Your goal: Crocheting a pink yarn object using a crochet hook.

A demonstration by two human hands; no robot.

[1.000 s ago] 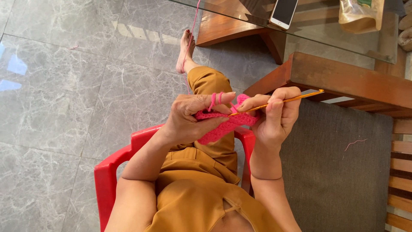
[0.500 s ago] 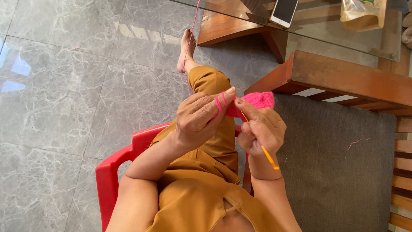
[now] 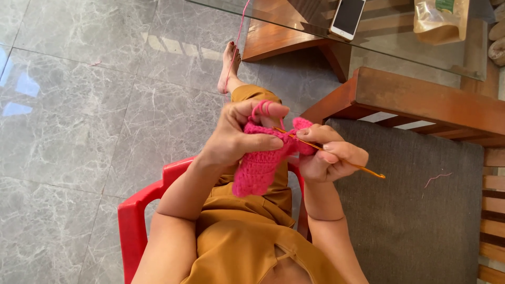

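Crochet underway: a small pink crocheted yarn piece (image 3: 258, 165) hangs above your lap, yarn strand still attached.
Your left hand (image 3: 239, 138) pinches its top edge; your right hand (image 3: 329, 155) grips the thin orange crochet hook (image 3: 336, 159), tip in the stitches.

Pink crocheted piece (image 3: 259, 167) with pink yarn strand (image 3: 238, 37); orange crochet hook (image 3: 336, 158); red plastic chair (image 3: 138, 221); mustard-yellow garment (image 3: 247, 236); grey marbled, white-veined floor tiles (image 3: 79, 121); dark grey cushion (image 3: 415, 210); brown wooden table (image 3: 421, 100); brown pouch (image 3: 441, 21).
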